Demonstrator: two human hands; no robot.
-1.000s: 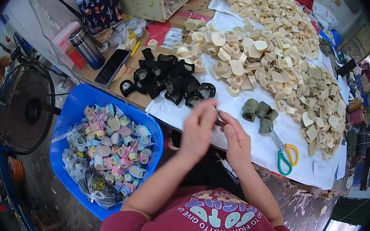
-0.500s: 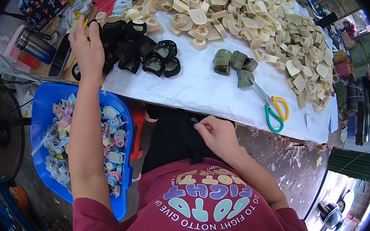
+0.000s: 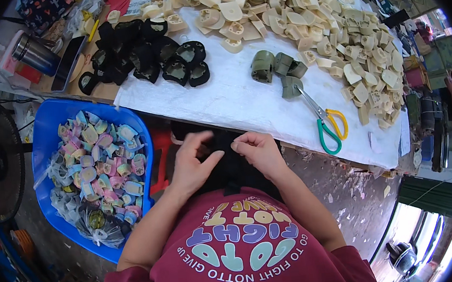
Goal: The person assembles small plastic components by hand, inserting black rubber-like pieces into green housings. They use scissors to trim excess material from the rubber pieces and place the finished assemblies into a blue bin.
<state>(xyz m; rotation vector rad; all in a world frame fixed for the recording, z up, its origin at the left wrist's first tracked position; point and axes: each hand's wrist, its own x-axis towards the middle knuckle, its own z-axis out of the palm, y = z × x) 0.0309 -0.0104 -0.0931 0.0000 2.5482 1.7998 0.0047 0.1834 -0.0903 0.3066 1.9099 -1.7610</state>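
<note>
Nearest the camera, both hands met over the lap, just below the near edge of the table point(image 3: 245, 109). The left hand point(image 3: 193, 163) and the right hand point(image 3: 257, 151) faced each other with fingertips almost touching, each pinching at a small black piece point(image 3: 226, 153) held between them; against the dark cloth of the lap its outline and long axis could not be made out. It lay midway, no nearer one hand than the other, with the left thumb stretched toward it from the left and the right fingers curled closed on it from the right.

To the left of the lap stood a blue tub point(image 3: 51, 130) filled with pastel-coloured pieces and a few clear bags.

Beyond the hands, on the white table cover, lay green-and-yellow-handled scissors point(image 3: 324, 120) to the right, blades pointing far-left toward a small cluster of olive-green parts point(image 3: 279, 70). Farther left sat a pile of black parts point(image 3: 147, 53), well apart from the hands. Farthest back and sweeping right spread a large heap of cream parts point(image 3: 306, 13).
</note>
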